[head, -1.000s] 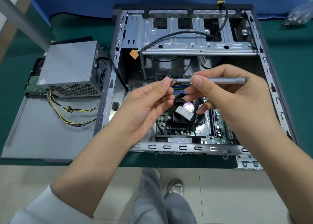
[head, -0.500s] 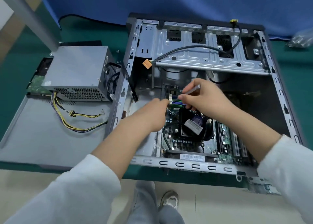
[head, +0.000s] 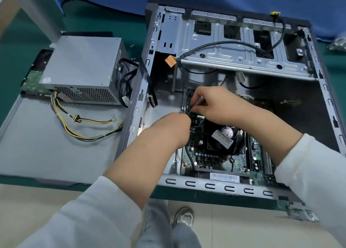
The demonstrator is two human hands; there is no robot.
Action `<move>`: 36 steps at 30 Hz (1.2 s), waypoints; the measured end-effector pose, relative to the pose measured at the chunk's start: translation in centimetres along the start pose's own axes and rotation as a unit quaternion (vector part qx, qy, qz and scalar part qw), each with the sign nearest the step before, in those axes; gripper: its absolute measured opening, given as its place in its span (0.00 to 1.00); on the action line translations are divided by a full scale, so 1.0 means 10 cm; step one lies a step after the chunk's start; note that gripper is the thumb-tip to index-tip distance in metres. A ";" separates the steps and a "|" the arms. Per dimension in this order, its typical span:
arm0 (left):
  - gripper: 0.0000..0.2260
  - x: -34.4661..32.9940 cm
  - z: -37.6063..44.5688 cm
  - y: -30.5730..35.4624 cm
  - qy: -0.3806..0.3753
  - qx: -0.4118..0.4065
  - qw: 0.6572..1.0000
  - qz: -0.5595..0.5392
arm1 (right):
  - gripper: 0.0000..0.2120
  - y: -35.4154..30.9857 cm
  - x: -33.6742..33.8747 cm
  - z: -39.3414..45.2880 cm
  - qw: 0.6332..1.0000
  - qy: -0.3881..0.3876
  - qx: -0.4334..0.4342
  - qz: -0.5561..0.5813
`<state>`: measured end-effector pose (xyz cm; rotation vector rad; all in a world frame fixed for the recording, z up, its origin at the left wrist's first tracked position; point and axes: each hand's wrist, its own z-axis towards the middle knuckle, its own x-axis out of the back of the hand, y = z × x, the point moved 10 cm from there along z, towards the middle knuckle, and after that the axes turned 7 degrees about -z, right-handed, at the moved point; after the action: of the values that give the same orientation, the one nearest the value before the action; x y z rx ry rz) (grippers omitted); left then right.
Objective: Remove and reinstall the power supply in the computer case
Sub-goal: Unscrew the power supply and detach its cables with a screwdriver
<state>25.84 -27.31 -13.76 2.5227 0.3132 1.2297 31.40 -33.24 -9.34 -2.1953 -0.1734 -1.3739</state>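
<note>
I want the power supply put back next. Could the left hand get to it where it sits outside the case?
Probably yes. The power supply sits in the open on the side panel, nothing over it. The left hand is inside the case and must lift over its wall.

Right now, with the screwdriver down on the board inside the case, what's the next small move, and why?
Probably turn the screwdriver in place. The right hand grips it with its tip down at the board's upper left edge, and the left hand sits right beside that spot, its fingers hidden. The power supply sits outside the case.
</note>
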 end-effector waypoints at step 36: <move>0.06 -0.06 0.01 0.00 -0.040 0.004 0.999 0.002 | 0.06 -0.10 0.05 0.13 0.996 -0.046 0.034 -0.071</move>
<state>25.52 -27.59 -14.27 2.5720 0.2947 1.1267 32.26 -31.84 -8.96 -2.2268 -0.4125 -1.3211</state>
